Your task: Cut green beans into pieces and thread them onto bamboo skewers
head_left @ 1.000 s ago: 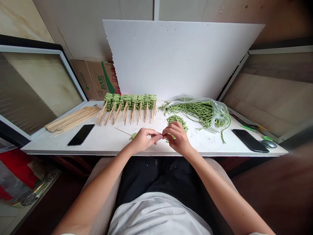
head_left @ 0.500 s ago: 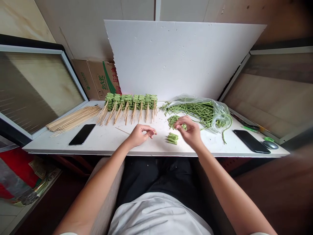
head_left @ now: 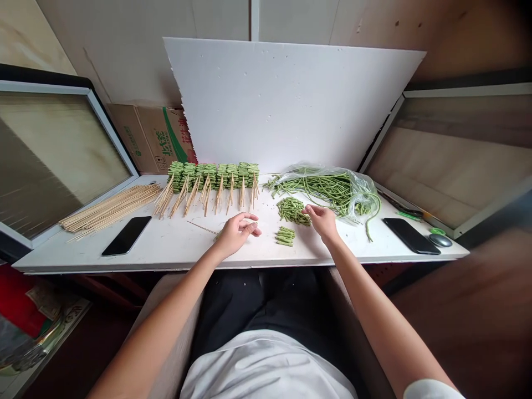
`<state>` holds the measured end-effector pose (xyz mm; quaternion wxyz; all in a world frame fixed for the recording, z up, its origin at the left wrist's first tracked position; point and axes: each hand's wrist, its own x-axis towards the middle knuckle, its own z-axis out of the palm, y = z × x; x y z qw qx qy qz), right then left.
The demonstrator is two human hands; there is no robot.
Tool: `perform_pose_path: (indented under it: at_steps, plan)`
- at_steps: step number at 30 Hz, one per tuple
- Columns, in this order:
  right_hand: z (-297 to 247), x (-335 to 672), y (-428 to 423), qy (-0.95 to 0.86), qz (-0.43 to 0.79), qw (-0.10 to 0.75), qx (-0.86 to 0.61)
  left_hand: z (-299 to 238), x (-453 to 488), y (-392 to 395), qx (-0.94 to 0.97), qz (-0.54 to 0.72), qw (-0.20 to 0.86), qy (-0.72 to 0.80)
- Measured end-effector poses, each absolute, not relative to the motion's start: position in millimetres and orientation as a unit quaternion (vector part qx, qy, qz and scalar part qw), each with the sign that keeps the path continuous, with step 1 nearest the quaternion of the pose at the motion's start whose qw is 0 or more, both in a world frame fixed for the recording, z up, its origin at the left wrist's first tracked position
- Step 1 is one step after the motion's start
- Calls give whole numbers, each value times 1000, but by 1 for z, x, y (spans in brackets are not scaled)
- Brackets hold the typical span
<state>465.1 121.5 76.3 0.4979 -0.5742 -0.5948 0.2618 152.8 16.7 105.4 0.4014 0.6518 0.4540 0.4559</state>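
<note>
Left hand (head_left: 236, 234) is held half-curled, palm down, with a thin bamboo skewer (head_left: 202, 228) meeting its edge; whether the skewer is gripped cannot be told. Right hand (head_left: 323, 221) is held open and empty, its fingertips just beside a heap of short-cut green beans (head_left: 293, 211). Listed left to right on a white table (head_left: 174, 249): a bundle of pale bamboo skewers (head_left: 110, 208), a black smartphone (head_left: 127, 235), a row of green bean bundles on bamboo skewers (head_left: 211, 176), a small stack of cut green beans (head_left: 285, 236) between the hands, a clear plastic bag of long green beans (head_left: 328, 194), a second black smartphone (head_left: 410, 235).

Soft, even light leaves faint shadows under the right hand (head_left: 323, 221), while wide-angle edges bow and smear.
</note>
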Motion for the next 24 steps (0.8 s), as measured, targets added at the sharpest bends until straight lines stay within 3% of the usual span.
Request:
perform_pose_path:
  at_steps: [7, 16, 24]
  plan:
    - [81, 470, 124, -611, 221, 519, -555, 99, 156, 19, 651, 456, 417, 441]
    - [77, 443, 115, -835, 57, 317, -446, 93, 153, 25, 646, 452, 428, 441]
    - [104, 423, 140, -855, 148, 112, -484, 92, 149, 27, 656, 447, 423, 436]
